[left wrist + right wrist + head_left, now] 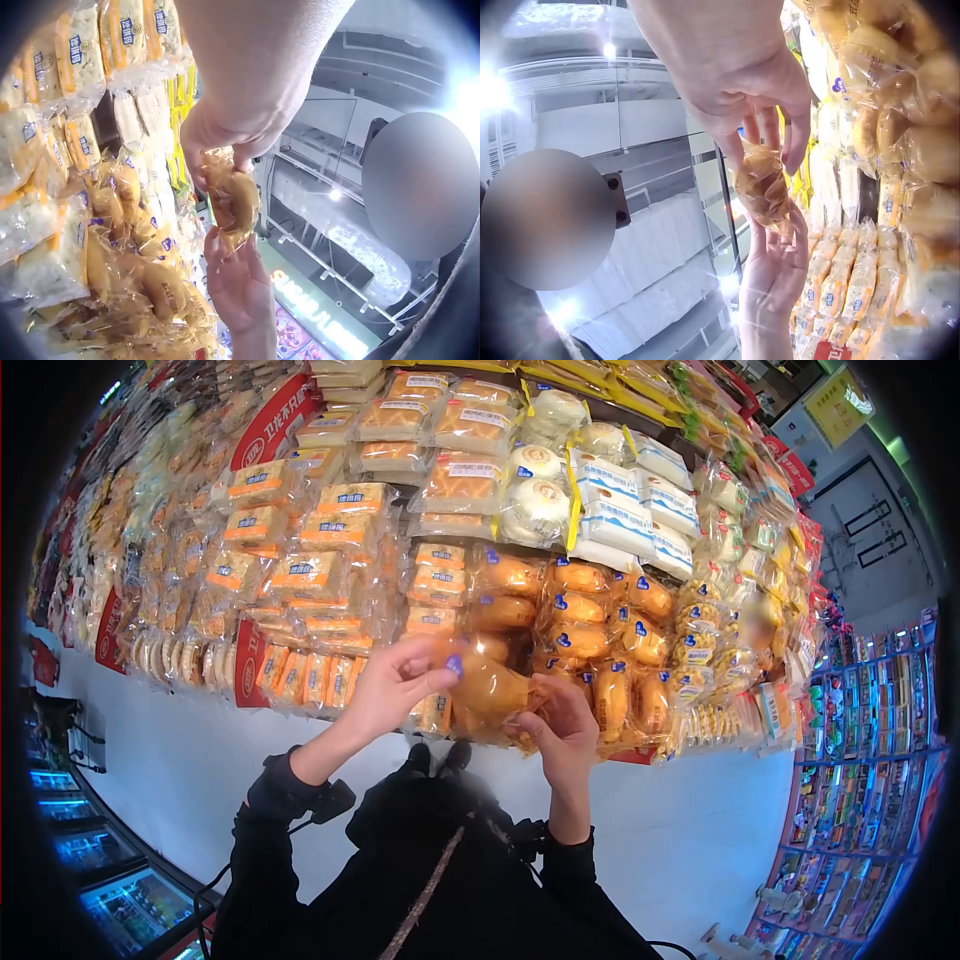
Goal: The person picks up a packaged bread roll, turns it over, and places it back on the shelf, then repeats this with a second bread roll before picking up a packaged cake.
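Observation:
Between my hands is a brown bread roll in a clear plastic wrapper, held up over the front of the display. My left hand pinches one end of it, thumb near the blue label. On the other end, the thumb and fingers of my right hand grip the crinkled wrapper. From the left wrist view the roll appears glossy, with my right hand at its lower end. In the right wrist view the wrapper looks creased, and my left hand supports it from below.
Similar wrapped rolls lie in piles just beyond my hands. Packaged sandwich cakes stand to the left, white packs farther back. Red signs stick up at the display's edge. Pale floor lies below; stocked shelves stand right.

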`<state>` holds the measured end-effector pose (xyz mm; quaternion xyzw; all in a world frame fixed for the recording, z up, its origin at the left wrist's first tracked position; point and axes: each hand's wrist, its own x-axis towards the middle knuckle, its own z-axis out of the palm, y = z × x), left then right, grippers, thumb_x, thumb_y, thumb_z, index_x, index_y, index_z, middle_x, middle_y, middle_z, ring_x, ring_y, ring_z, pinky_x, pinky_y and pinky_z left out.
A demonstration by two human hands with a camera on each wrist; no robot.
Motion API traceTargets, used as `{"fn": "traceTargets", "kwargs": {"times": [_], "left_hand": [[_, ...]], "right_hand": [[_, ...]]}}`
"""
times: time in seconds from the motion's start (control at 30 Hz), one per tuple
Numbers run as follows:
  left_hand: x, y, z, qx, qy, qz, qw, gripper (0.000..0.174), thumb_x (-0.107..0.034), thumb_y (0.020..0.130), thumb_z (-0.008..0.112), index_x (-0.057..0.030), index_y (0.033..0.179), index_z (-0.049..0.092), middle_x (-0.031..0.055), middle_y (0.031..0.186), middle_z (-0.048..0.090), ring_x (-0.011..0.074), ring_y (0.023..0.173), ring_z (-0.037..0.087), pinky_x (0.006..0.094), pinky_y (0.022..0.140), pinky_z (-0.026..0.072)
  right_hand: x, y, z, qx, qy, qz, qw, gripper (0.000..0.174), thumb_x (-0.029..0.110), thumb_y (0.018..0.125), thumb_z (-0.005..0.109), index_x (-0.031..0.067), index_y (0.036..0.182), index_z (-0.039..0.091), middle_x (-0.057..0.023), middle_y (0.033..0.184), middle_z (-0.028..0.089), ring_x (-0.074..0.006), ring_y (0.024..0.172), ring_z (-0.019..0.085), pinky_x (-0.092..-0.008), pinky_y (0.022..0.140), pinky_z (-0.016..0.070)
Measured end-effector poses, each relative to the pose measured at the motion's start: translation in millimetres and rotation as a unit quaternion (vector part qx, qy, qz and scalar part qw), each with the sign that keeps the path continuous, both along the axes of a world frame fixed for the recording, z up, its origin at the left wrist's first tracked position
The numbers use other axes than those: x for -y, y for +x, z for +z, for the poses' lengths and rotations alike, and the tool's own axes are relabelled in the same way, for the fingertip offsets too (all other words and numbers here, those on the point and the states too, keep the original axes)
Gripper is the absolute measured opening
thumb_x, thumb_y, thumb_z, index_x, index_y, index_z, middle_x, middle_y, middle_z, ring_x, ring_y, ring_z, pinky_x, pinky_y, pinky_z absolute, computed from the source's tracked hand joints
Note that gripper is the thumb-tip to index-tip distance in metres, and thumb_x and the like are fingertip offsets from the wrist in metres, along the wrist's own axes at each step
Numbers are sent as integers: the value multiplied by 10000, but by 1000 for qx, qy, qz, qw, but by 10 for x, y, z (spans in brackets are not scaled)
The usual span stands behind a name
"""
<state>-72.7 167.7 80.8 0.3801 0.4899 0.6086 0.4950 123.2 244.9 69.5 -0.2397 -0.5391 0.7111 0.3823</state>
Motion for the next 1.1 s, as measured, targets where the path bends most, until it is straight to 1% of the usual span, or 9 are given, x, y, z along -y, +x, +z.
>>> {"fn": "traceTargets", "kwargs": {"times": [0.17,0.37,0.53,0.57,0.67,0.83,0.93,1.03,1.1], "left_hand": [[178,-28,-58,-32,-92,-17,995,312,-17,775,598,7,1077,520,50,964,591,108,875,557,231,775,450],[194,-87,-78,-104,-97,-51,989,355,-29,755,629,-32,1090,512,32,938,589,79,846,545,219,739,449],[-49,-168,-180,-176,-58,124,975,291,-69,783,610,-19,1057,527,27,894,590,50,812,535,205,686,443],[-98,-189,-226,-230,-78,128,962,291,-101,776,615,-11,1039,529,72,908,598,123,816,572,246,689,448],[-237,-110,-201,-424,4,133,896,303,-74,754,629,-26,1038,532,69,954,568,131,867,557,250,742,453],[-433,-9,-375,-474,29,105,874,318,-107,734,649,-31,1023,540,121,973,581,247,844,578,289,665,475],[-482,29,-478,-469,-32,78,879,299,-114,746,643,-29,1015,543,111,903,607,206,766,598,284,624,479],[-551,-3,-445,-311,-157,17,937,318,-116,766,631,-13,1043,513,95,842,620,143,698,591,257,585,473],[-608,-99,-644,-331,-109,20,937,307,-118,776,625,1,1027,495,86,818,614,108,694,572,242,561,461]], "right_hand": [[106,58,-83,61,-18,20,998,332,-47,765,573,-4,1085,500,-53,845,546,-122,704,556,-235,637,484],[96,62,-110,192,88,-5,977,311,-36,781,546,-29,1085,481,-53,854,554,-134,780,552,-254,644,506],[-18,144,30,75,87,-140,983,225,18,840,463,-13,1063,467,-111,1026,548,-161,863,560,-263,642,517],[-41,162,33,55,80,-145,985,213,28,845,457,-12,1053,469,-111,1020,549,-161,860,560,-262,638,517],[-72,193,31,40,72,-151,985,189,42,856,438,-9,1034,471,-112,1006,553,-162,843,562,-256,623,512],[-61,185,-48,1,28,-127,992,213,27,851,457,-2,1062,447,-100,1014,533,-150,834,546,-255,653,504],[-29,153,-32,-37,11,-114,993,254,26,852,453,12,1101,405,-112,1013,534,-148,830,546,-255,650,503],[-23,158,-52,-37,11,-104,994,290,23,851,453,22,1130,375,-118,1012,533,-146,821,546,-252,645,501],[-24,150,-66,-43,7,-97,994,286,20,851,452,22,1127,380,-116,1013,532,-144,824,544,-251,651,499]]}}
